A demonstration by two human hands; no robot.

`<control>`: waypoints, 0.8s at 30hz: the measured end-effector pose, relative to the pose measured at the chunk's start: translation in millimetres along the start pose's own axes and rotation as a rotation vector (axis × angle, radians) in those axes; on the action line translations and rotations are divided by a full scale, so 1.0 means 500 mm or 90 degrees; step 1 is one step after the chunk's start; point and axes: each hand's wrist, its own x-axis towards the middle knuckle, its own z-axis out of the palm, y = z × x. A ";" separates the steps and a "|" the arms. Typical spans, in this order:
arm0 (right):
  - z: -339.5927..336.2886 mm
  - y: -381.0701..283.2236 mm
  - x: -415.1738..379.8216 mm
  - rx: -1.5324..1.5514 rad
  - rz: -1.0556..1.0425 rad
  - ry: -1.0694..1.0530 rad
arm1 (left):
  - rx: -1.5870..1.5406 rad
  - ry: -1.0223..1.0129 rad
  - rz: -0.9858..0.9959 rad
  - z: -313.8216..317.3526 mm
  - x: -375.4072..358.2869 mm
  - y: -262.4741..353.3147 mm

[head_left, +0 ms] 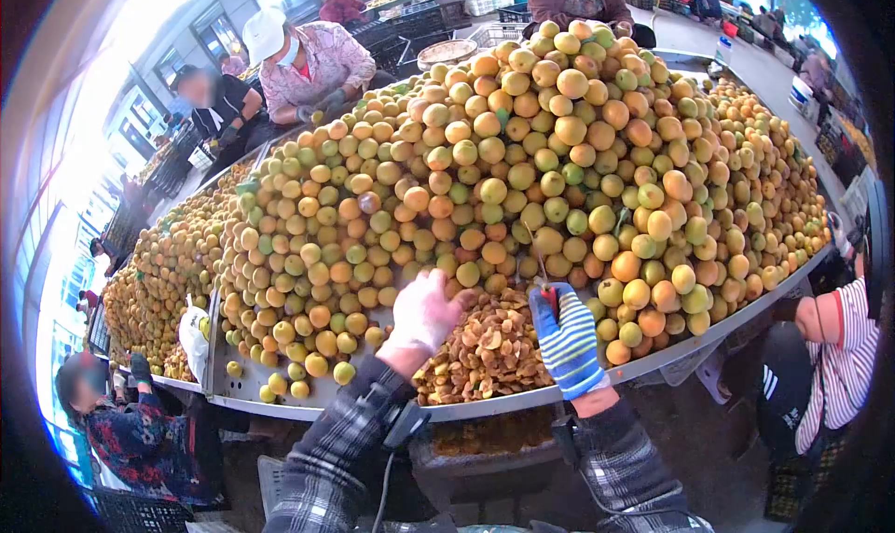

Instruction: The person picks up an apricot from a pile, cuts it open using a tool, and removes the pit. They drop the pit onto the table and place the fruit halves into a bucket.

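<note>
My left hand, in a thin whitish glove, reaches to the lower edge of a big heap of apricots. Its thumb is apart from the fingers, and the fingertips are right at the fruit. A blue, white and yellow striped glove covers my right hand, which is closed around the red handle of a small knife. The knife's thin blade points up and away, over the apricots. Between my hands lies a mound of small brown pieces, like apricot pits or cut flesh, at the table's near edge.
The metal table's raised rim runs in front of me. A white plastic bag hangs at a divider on the left. Other people sit around the heap, one in a white cap, one in a striped shirt on the right. Crates stand behind.
</note>
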 end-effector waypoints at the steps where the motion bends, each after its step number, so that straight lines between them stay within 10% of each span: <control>1: -0.002 -0.003 0.001 -0.046 0.000 -0.006 | 0.070 0.015 -0.002 0.023 0.030 -0.003; 13: 0.017 0.012 0.011 0.067 0.018 -0.007 | -0.029 0.080 0.069 0.103 0.081 -0.022; 19: 0.019 0.017 0.004 0.282 0.200 -0.107 | -1.232 -0.197 -0.113 0.004 -0.012 0.017; 24: 0.026 0.014 -0.004 0.245 0.188 -0.136 | -1.570 -0.360 -0.200 -0.036 -0.088 0.031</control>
